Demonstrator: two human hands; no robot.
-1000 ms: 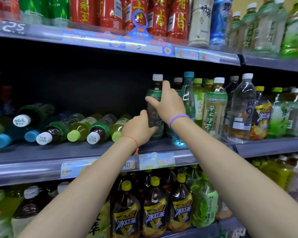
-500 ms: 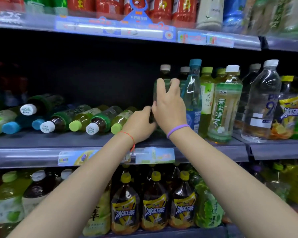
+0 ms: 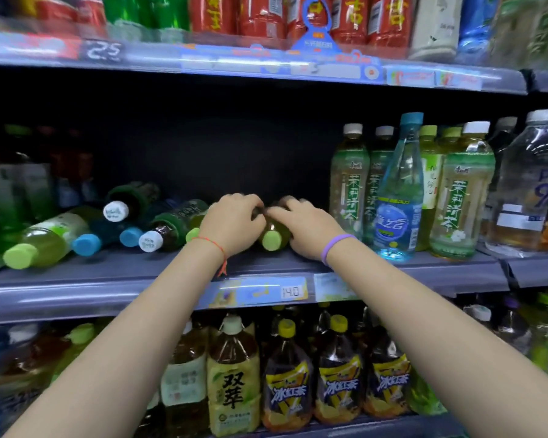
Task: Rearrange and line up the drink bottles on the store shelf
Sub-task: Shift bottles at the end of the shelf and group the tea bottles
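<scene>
Several drink bottles lie on their sides on the middle shelf (image 3: 108, 273), caps toward me. My right hand (image 3: 307, 227) curls over a lying green-capped tea bottle (image 3: 272, 240). Just to its left, the fingers of my left hand (image 3: 234, 222) curl over a neighbouring lying bottle that the hand hides almost wholly. Another green cap (image 3: 192, 233) peeks out beside my left wrist. To the right stands an upright row, starting with a white-capped jasmine tea bottle (image 3: 350, 184) and a blue water bottle (image 3: 399, 200).
More lying bottles with white (image 3: 151, 241), blue (image 3: 86, 245) and green (image 3: 16, 256) caps fill the left of the shelf. The upper shelf edge (image 3: 266, 67) hangs above. Large tea bottles (image 3: 285, 390) stand on the lower shelf. Dark space lies behind my hands.
Both hands have left the upright white-capped bottle, which now stands in the row, and dropped down and left onto the lying bottles. The view has shifted closer and to the left.
</scene>
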